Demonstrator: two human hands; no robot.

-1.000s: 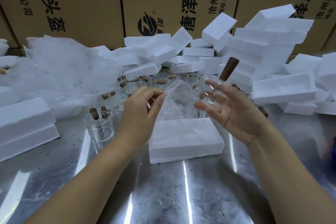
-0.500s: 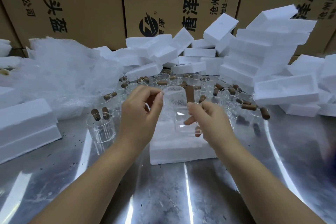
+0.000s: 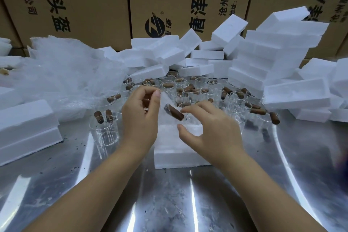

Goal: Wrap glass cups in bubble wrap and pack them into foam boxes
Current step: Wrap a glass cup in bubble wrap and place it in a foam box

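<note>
My left hand [image 3: 140, 118] pinches the top corner of a small bubble wrap sheet [image 3: 163, 102] between thumb and fingers. My right hand [image 3: 212, 130] holds a clear glass cup with a brown wooden handle [image 3: 174, 113] against that sheet, thumb below and index finger above. The handle lies tilted, pointing up and left. Both hands hover just above a white foam box [image 3: 177, 154] on the metal table. The cup's glass body is hard to make out against the wrap.
Several more glass cups with brown handles [image 3: 190, 88] crowd the table behind the hands. A bubble wrap heap [image 3: 66, 75] lies at the left. Foam boxes are stacked at right [image 3: 273, 56] and left [image 3: 24, 126]. Cardboard cartons [image 3: 79, 2] wall the back.
My right hand came down and left from a raised position, bringing the cup to the sheet. The handle turned from upright to lying tilted. My left hand kept its pinch on the wrap.
</note>
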